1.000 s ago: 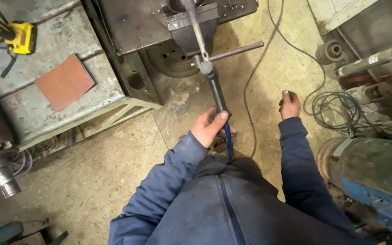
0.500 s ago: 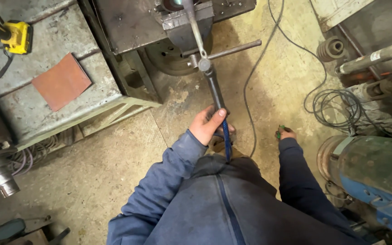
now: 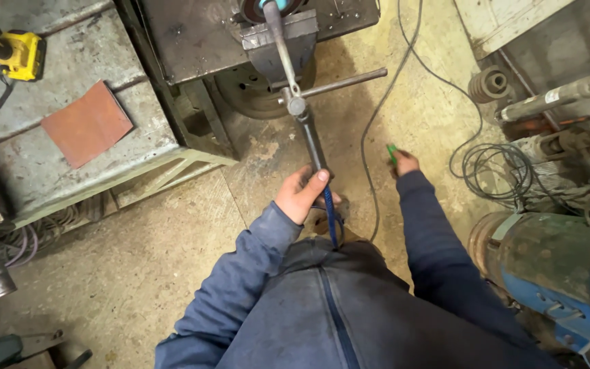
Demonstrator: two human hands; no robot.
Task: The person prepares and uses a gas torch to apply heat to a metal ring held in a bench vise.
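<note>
Left hand (image 3: 302, 195) wrapped tight round the lower end of a long dark steel bar (image 3: 312, 140), thumb up along it; bar is round, dull, runs up to the vise handle (image 3: 336, 83) where the two cross at a knuckle. Vise (image 3: 281, 44) is grey cast metal, bolted at the edge of a scuffed steel plate bench (image 3: 186, 34). Right hand (image 3: 404, 162) hangs low over the floor, fingers closed on one small green object (image 3: 392, 152), shape too small to tell. One thin black cable (image 3: 377, 123) snakes across bare dusty concrete between both hands, open floor either side. Left: ribbed grey bench (image 3: 69, 75) with one flat rust-red square plate (image 3: 87, 123) and one yellow power tool (image 3: 22, 55). Right: coiled cable (image 3: 493, 171), blue-green drum (image 3: 554, 266) close to the sleeve
</note>
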